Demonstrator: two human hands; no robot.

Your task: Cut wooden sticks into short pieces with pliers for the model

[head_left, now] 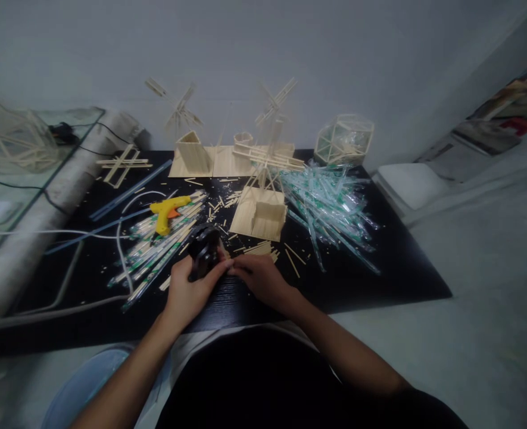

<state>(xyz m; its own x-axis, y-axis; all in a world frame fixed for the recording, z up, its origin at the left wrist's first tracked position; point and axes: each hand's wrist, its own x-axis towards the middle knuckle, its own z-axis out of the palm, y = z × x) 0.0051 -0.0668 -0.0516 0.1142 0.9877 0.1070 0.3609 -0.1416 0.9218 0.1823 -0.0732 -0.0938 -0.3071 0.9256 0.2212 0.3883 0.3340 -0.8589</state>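
Note:
My left hand (192, 286) is closed around a dark, glossy, rounded object (204, 247) near the table's front edge; its exact kind is hard to make out. My right hand (263, 277) meets it from the right, fingers pinched beside the left thumb. Whatever small piece sits between those fingertips is mostly hidden. Just beyond the hands lie loose wooden sticks (263, 249). Behind them a windmill-like stick model (263, 211) stands on a wooden base. A yellow hot glue gun (167, 211) rests on packed sticks to the left.
Clear plastic wrappers (330, 205) are heaped at the right of the black table (361, 289). More wooden models (194, 155) line the wall, with a glass-sided polyhedron (346, 140). A white cable (120, 250) crosses the left side. A blue bucket (84, 381) stands below.

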